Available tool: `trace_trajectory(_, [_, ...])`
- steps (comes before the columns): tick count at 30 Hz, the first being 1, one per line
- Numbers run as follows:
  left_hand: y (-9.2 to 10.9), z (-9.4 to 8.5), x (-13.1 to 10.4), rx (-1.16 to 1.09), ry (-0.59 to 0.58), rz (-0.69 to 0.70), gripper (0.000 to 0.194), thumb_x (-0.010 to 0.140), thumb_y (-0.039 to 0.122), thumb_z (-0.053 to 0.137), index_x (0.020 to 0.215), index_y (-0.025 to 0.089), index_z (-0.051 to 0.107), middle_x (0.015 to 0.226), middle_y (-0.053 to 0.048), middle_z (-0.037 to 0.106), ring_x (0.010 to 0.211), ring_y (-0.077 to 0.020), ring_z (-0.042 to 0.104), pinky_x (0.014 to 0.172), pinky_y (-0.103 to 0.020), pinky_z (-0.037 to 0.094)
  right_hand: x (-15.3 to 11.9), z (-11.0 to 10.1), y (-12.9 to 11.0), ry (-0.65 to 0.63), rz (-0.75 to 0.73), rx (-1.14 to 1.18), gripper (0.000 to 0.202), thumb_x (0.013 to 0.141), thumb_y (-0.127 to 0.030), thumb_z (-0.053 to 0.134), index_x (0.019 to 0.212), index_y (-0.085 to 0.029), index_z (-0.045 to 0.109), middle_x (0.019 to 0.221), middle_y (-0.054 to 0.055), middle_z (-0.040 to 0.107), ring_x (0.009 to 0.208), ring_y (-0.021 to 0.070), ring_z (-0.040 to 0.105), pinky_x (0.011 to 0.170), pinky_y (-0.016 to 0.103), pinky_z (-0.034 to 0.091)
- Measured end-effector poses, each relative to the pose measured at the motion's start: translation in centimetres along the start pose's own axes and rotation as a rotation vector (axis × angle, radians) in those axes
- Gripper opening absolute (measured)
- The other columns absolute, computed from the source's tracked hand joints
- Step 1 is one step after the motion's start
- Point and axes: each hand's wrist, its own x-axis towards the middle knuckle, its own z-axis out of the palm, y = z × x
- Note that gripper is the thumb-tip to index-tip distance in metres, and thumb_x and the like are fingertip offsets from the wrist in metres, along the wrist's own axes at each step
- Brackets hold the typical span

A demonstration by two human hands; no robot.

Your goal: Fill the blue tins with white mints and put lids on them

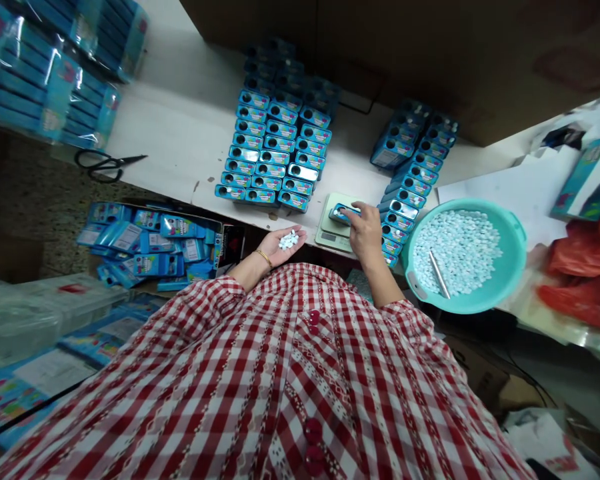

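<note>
My left hand [280,247] is held palm up at the table's front edge, cupping a small heap of pale blue candies [289,240]. To its right, a small blue tin [338,212] lies on a pale kitchen scale [329,237]. My right hand [366,230] reaches over the scale with thumb and fingers closed at the tin's right part. The fingers partly cover the tin, so whether a candy is between them is hidden. Close by on the right, a turquoise basin [517,267] holds many more candies [460,247] and a metal scoop or tube [439,273].
Rows of blue tins [275,157] with round holes stand behind the scale, and more tins [413,180] line its right. Black scissors [110,163] lie at left. Below them is a box of blue packets [153,250]. Wrapped packs [45,80] and red plastic bags [580,267] flank the table.
</note>
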Motion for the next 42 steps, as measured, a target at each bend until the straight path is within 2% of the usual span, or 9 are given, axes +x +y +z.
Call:
trace_trajectory(5, [0.0,-0.2,-0.2,-0.019,0.009,-0.018,0.029,0.086,0.007,0.041,0.107,0.006,0.062,0.074,-0.011,0.069,0.073,-0.0164,0.068,0.073,-0.028,0.057,0.5,0.6,0.6,-0.132,-0.116,-0.129,0.041,0.086,-0.01,0.041,0.115,-0.03,0.062,0.128,0.006,0.05,0.116,0.0248,0.039,0.088,0.039,0.036])
trace_trajectory(9, [-0.3,0.6,-0.6,-0.001,-0.013,-0.035,0.03,0.086,0.007,0.04,0.107,0.006,0.061,0.075,-0.011,0.069,0.074,-0.0168,0.068,0.077,-0.03,0.056,-0.1,-0.5,1.0,-0.043,-0.067,-0.112,0.036,0.088,-0.012,0.04,0.111,-0.025,0.063,0.124,0.008,0.053,0.113,0.0249,0.041,0.09,0.039,0.036])
trace_trajectory(15, [-1.5,1.9,-0.9,0.118,-0.13,-0.172,0.026,0.084,0.002,0.04,0.093,0.007,0.064,0.071,-0.008,0.068,0.067,-0.014,0.067,0.077,-0.028,0.054,-1.8,-0.8,-4.9,-0.254,-0.227,0.029,0.03,0.092,-0.025,0.041,0.111,-0.017,0.063,0.108,0.012,0.06,0.095,0.0233,0.048,0.082,0.036,0.04])
trace_trajectory(20, [-1.7,0.8,-1.0,0.206,-0.128,-0.271,0.031,0.08,-0.002,0.04,0.095,0.006,0.066,0.067,-0.007,0.068,0.062,-0.0143,0.066,0.078,-0.031,0.053,-3.8,0.8,-7.7,-0.402,-0.199,0.036,0.029,0.092,-0.023,0.041,0.107,-0.018,0.065,0.104,0.012,0.06,0.091,0.023,0.05,0.077,0.036,0.041])
trace_trajectory(23, [-1.4,0.2,-1.0,0.215,-0.117,-0.249,0.032,0.08,-0.002,0.04,0.097,0.005,0.066,0.073,-0.01,0.07,0.069,-0.0159,0.067,0.083,-0.033,0.052,-3.8,0.6,-6.5,-0.304,-0.204,0.12,0.029,0.093,-0.027,0.042,0.108,-0.021,0.065,0.104,0.01,0.062,0.092,0.0215,0.052,0.08,0.035,0.042])
trace_trajectory(28, [-1.3,0.5,-0.7,0.193,-0.103,-0.229,0.028,0.083,0.003,0.041,0.095,0.001,0.066,0.081,-0.017,0.07,0.08,-0.0193,0.069,0.083,-0.03,0.052,-0.5,-0.5,-1.9,-0.006,0.013,0.185,0.028,0.092,-0.031,0.045,0.108,-0.021,0.065,0.102,0.01,0.063,0.096,0.0215,0.054,0.086,0.037,0.043])
trace_trajectory(32, [-1.2,0.8,-0.5,0.165,-0.1,-0.207,0.028,0.083,0.003,0.041,0.097,0.002,0.065,0.08,-0.017,0.071,0.078,-0.0197,0.07,0.077,-0.029,0.054,0.8,-0.3,1.4,-0.009,0.057,0.101,0.032,0.085,-0.031,0.056,0.115,-0.02,0.061,0.11,0.011,0.061,0.101,0.0241,0.052,0.088,0.04,0.042])
trace_trajectory(38, [-0.1,0.5,-0.6,0.074,-0.046,-0.166,0.029,0.082,0.002,0.042,0.1,0.004,0.065,0.076,-0.015,0.071,0.074,-0.0195,0.07,0.07,-0.027,0.056,1.3,0.6,2.9,-0.191,-0.02,-0.087,0.04,0.084,-0.027,0.053,0.121,-0.011,0.054,0.109,0.015,0.061,0.098,0.0265,0.051,0.084,0.037,0.043])
trace_trajectory(42, [1.2,0.2,-0.9,0.002,-0.037,-0.104,0.027,0.082,0.002,0.042,0.096,0.004,0.065,0.076,-0.015,0.07,0.074,-0.0194,0.07,0.071,-0.027,0.057,7.2,0.7,5.0,-0.002,0.017,-0.102,0.037,0.086,-0.027,0.049,0.119,-0.012,0.053,0.107,0.014,0.06,0.096,0.0261,0.05,0.084,0.038,0.043])
